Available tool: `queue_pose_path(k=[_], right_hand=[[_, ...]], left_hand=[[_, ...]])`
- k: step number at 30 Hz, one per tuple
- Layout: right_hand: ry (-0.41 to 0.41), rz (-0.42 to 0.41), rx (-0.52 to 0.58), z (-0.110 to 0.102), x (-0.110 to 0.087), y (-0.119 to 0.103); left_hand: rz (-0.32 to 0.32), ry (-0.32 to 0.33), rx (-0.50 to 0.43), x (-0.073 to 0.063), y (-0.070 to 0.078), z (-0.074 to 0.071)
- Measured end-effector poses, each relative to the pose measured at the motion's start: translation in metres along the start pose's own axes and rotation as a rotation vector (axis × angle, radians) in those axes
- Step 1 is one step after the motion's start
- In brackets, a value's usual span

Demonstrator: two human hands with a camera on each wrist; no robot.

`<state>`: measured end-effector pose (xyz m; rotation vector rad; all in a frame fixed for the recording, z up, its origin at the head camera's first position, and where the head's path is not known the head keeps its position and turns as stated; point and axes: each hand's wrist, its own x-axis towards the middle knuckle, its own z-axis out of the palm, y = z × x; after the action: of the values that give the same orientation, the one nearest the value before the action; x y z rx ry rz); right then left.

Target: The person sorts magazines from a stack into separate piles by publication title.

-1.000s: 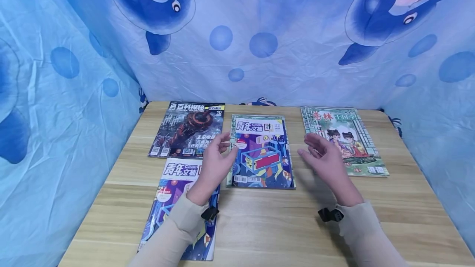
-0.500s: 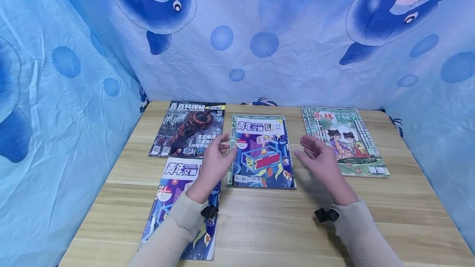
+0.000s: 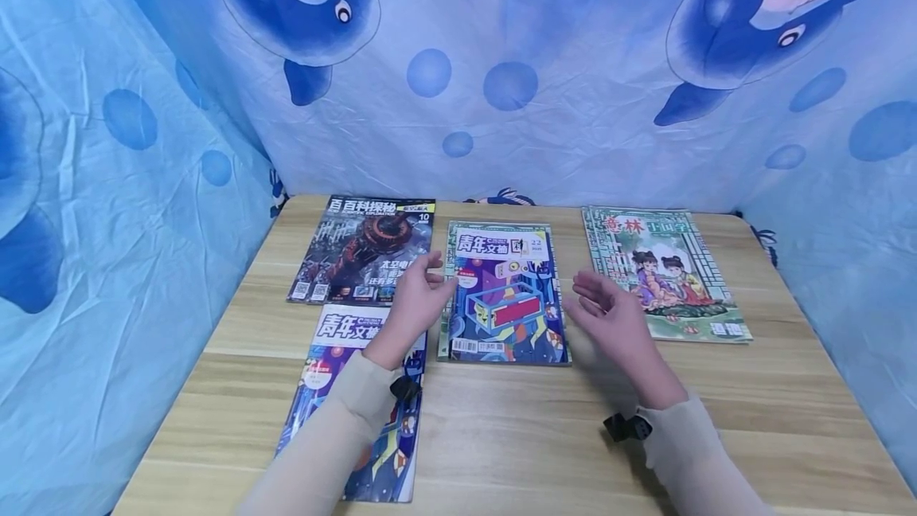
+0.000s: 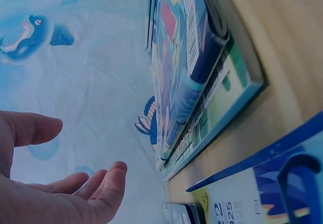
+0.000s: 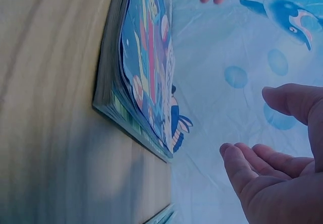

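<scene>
A purple magazine lies on top of a green-edged magazine at the middle of the table, the lower one showing along the sides and far edge. My left hand hovers by the pile's left edge, thumb apart from loosely bent fingers. On the pile's other side my right hand is held the same way. Both wrist views show air between each hand and the stacked magazines. Neither hand holds anything. Under the left forearm lies another purple magazine, partly hidden by the sleeve.
A dark magazine lies at the far left, touching or nearly touching the purple one in front. At the right lies a green magazine with two drawn figures, apparently over another. Blue dolphin-print cloth surrounds the wooden table at back and sides.
My right hand has drifted left and slightly nearer to me, closer to the middle pile. The left hand has shifted very little. All magazines stay where they were.
</scene>
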<state>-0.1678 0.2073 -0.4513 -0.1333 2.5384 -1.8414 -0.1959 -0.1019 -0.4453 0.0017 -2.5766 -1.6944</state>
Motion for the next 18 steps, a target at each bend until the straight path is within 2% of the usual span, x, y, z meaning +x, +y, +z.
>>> queue_pose_path(k=[6,12,18], right_hand=[[0.001,0.02,-0.018,0.004,-0.005,0.0],[-0.005,0.03,0.008,0.007,-0.009,0.0],[-0.026,0.112,-0.047,0.012,-0.015,-0.001]], left_hand=[[-0.049,-0.021,0.032,0.015,-0.002,0.001],[-0.109,-0.052,0.033,0.03,-0.001,0.004],[-0.154,-0.073,0.025,0.049,-0.003,0.01]])
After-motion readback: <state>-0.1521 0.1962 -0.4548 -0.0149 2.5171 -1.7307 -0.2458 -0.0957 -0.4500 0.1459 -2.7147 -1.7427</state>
